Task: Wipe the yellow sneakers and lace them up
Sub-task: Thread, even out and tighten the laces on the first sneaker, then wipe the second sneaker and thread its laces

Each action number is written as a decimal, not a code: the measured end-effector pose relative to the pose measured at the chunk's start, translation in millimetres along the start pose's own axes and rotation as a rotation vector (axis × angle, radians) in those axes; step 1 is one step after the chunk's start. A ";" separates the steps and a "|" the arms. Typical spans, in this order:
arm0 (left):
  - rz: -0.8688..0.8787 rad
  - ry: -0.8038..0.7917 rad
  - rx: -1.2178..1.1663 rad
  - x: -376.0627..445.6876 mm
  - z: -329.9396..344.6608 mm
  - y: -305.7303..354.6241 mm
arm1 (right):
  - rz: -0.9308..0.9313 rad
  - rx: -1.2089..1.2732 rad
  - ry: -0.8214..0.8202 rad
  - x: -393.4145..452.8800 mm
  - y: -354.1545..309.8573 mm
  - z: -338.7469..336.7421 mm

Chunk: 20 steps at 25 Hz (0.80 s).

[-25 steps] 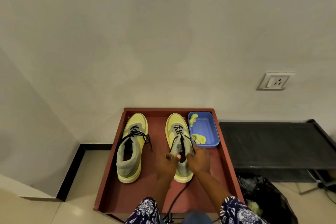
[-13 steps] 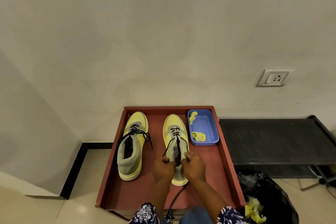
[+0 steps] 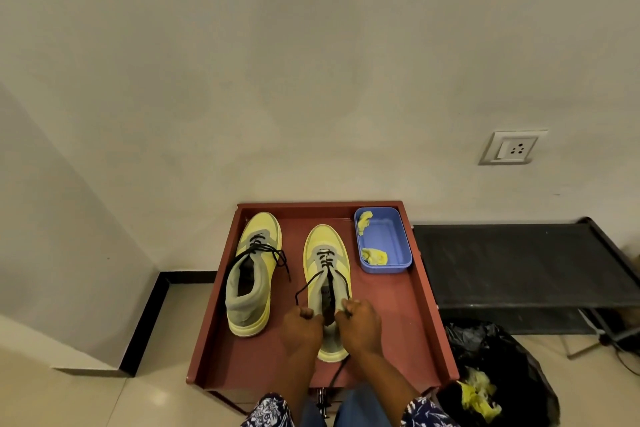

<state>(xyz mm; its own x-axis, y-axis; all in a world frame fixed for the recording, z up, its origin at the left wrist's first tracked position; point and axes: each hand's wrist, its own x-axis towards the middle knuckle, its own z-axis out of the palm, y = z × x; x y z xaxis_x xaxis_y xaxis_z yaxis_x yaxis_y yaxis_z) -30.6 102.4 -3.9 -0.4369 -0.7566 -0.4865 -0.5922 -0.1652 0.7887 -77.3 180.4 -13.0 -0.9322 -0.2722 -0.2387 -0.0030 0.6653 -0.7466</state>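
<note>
Black lace point(image 3: 320, 279) ends pinched in both hands' fingers point(image 3: 306, 313) over the sneaker point(image 3: 327, 288).

Glossy plastic tub point(image 3: 389, 239), cloth sneakers point(image 3: 254, 274)

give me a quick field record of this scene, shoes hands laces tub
surface: red-brown tray table against a wall
left sneaker: laced, lace ends loose
right sneaker: lacing under way
left hand: pinches one black lace end
right hand: pinches the other end
blue tub: beside the right sneaker's toe, holds yellow cloth scraps
</note>
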 end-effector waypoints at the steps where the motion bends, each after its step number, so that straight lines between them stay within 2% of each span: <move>1: 0.006 0.013 0.032 -0.3 0.6 2.4 | -0.001 -0.006 -0.007 0.3 -1.1 -1.0; 3: 0.064 0.023 0.140 -1.0 2.3 8.9 | 0.001 -0.001 -0.032 3.3 -2.3 -4.7; 5: 0.214 0.016 0.311 -2.1 6.4 17.3 | -0.013 -0.009 -0.060 8.2 -2.8 -12.0; 9: 0.471 -0.012 0.386 0.9 26.0 28.2 | 0.013 0.004 -0.053 24.9 1.2 -31.7; 14: 0.509 -0.087 0.320 0.8 53.2 45.2 | 0.042 0.055 0.016 60.7 15.2 -51.8; 20: 0.504 -0.183 0.389 16.0 82.1 64.7 | -0.023 -0.098 0.086 105.6 20.3 -69.9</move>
<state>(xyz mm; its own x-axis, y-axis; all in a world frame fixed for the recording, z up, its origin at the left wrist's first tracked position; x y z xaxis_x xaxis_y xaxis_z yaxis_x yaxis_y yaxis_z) -131.5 131.6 8.5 -0.8122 -0.5561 -0.1763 -0.4713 0.4473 0.7601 -201.1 213.7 -10.0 -0.9589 -0.2308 -0.1651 -0.0565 0.7253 -0.6861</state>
